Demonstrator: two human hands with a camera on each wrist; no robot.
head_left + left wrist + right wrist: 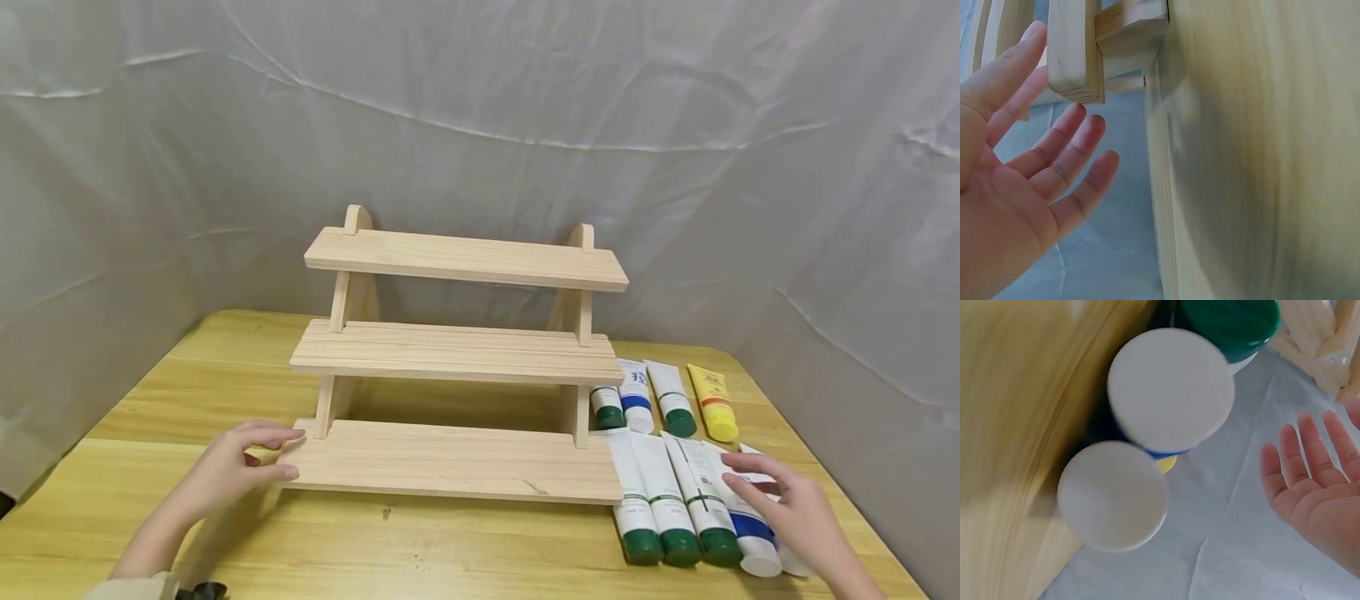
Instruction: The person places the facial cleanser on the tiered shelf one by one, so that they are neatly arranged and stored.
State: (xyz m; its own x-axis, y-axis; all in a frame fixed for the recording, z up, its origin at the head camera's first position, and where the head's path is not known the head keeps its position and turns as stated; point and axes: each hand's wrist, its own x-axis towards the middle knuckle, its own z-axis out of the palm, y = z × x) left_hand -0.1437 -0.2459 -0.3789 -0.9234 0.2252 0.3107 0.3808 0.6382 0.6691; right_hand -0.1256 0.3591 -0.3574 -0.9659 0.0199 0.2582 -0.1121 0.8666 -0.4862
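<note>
A three-tier wooden display stand stands in the middle of the table. My left hand is at the left end of its lowest shelf, thumb and fingers apart. In the left wrist view this hand has loosely bent fingers beside the shelf end; whether a fingertip touches the wood I cannot tell. Over the front row of tubes at the right hovers my right hand, holding nothing. Below it lies a white tube with a blue band and white cap. The right wrist view shows that hand with fingers spread, apart from the white caps.
White tubes with green caps lie side by side against the stand's right end. Behind them is a second row, with a yellow tube at its right. Grey sheeting hangs around the table. A small black object shows at the bottom left.
</note>
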